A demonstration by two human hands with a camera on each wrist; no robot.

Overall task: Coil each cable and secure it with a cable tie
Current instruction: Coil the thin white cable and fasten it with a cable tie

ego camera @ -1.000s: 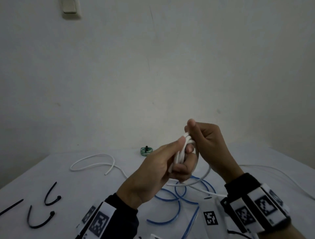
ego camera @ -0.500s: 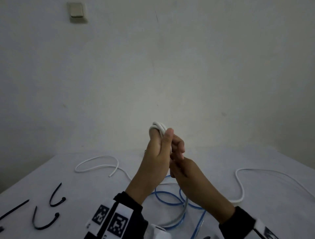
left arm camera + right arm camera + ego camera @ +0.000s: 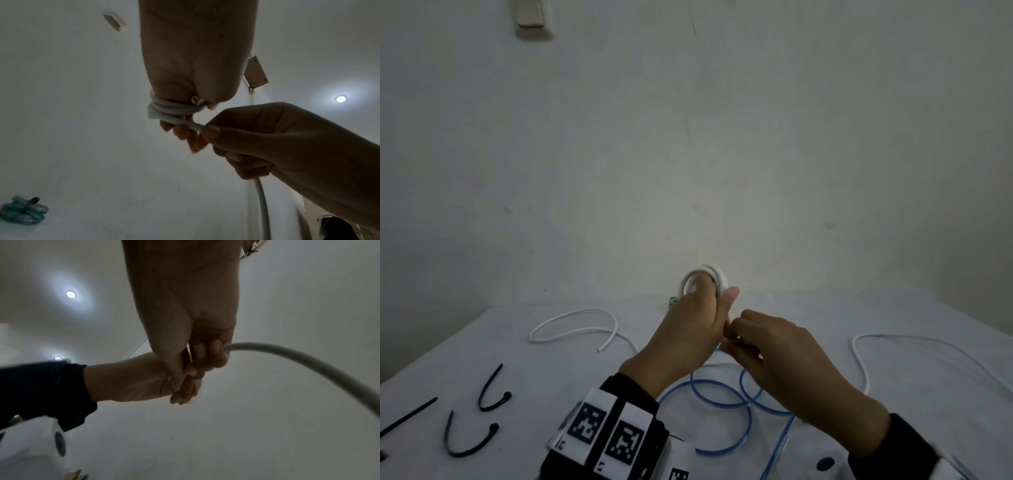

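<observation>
- A pale wall (image 3: 722, 137) was recorded behind a table covered in white (image 3: 482, 359); a switch plate (image 3: 530, 15) was seen high on the wall, and a ceiling light (image 3: 341, 98) was visible from the left wrist view.
- A blue cable (image 3: 722, 404) was laid in loose loops on the table, below and between the two forearms.
- The white cable (image 3: 859, 356) was trailed across the table at the right, and a second white length (image 3: 571, 322) was curved at the left; whether the two were joined could not be determined.
- The left hand (image 3: 688, 329) was raised above the table with several turns of the white cable wound around its fingers (image 3: 180, 133), the thumb being pressed against the coil (image 3: 705, 277).
- The right hand (image 3: 780, 353) was held just beside the left, and the running part of the white cable was pinched between its thumb and curled fingers.
- Three black cable ties (image 3: 493, 390) were laid on the table at the left, well apart from the hands.
- A small green coil (image 3: 22, 211) bound by a black tie was placed at the far edge of the table, by the wall.
</observation>
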